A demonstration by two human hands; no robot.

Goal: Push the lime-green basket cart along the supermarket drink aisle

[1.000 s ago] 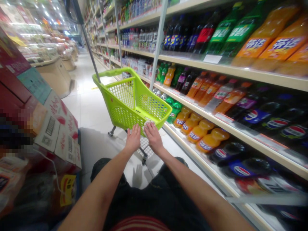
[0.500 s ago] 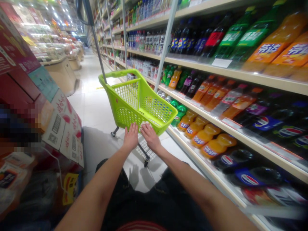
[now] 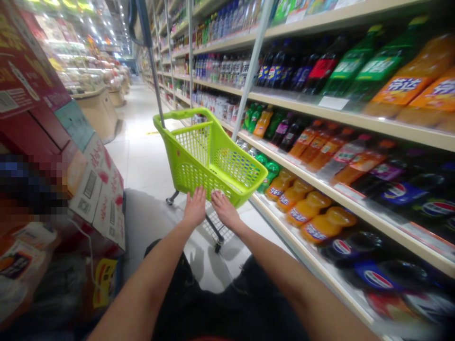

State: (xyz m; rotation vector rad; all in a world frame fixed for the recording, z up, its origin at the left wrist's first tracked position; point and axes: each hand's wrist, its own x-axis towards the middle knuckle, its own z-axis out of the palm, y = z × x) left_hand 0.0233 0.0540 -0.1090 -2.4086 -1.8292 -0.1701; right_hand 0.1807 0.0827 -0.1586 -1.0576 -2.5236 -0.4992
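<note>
"Both lay at the green cart [image 3: 186, 175] beside the bottom shelf [image 3: 302, 249]?"
"Yes: my left hand [image 3: 195, 207] and right hand [image 3: 225, 210] were flat, fingers straight, below its rim, the right over a white wad [image 3: 217, 192]."

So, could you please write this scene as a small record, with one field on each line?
Place: shop aisle with pale floor
Cart: bright green, perforated sides, on wheels
Left hand: fingers extended, against the cart's near side
Right hand: beside the left, fingers over a white wad at the same side
Wad material: cannot tell, mostly covered
Right side: shelving with rows of drinks, including orange bottles lying low
Left side: stacked printed boxes
</note>
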